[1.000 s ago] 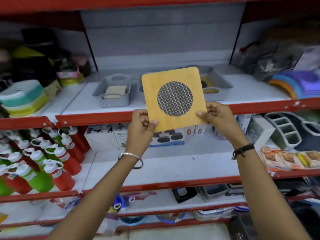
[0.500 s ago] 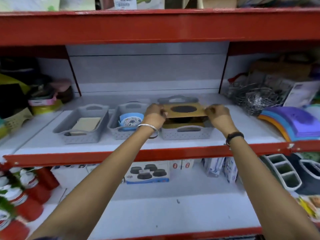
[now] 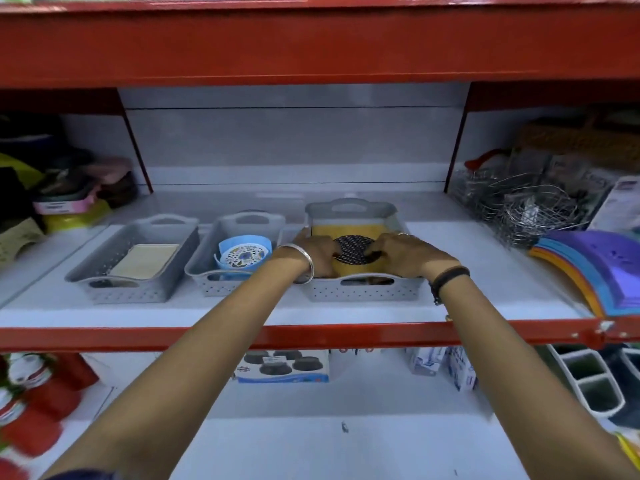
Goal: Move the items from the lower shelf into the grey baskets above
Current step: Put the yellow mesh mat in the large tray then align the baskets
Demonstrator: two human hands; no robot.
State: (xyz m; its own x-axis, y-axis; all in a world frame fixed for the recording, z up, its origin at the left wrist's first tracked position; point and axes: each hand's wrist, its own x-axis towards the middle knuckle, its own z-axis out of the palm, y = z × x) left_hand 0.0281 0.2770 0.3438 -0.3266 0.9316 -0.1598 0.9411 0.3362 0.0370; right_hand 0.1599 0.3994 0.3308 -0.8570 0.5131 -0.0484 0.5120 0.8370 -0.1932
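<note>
A yellow square board with a round dark mesh centre (image 3: 349, 233) lies inside the right grey basket (image 3: 360, 291) on the upper shelf. My left hand (image 3: 317, 252) grips its left edge and my right hand (image 3: 401, 252) grips its right edge, both reaching into the basket. The middle grey basket (image 3: 214, 282) holds a blue round item (image 3: 242, 252). A pale flat pad (image 3: 147, 259) lies in the left grey basket (image 3: 128, 292).
A red shelf beam (image 3: 311, 336) runs below the baskets and another (image 3: 311, 43) overhead. Wire baskets (image 3: 519, 202) and coloured curved mats (image 3: 588, 265) sit right. The lower shelf holds a blue box (image 3: 282, 365), small cartons (image 3: 446, 363), red bottles (image 3: 34, 403) and a white divided holder (image 3: 588, 379).
Both hands carried the yellow board up from in front of the lower shelf and lowered it flat into the right grey basket. The view tilted up and moved closer.
</note>
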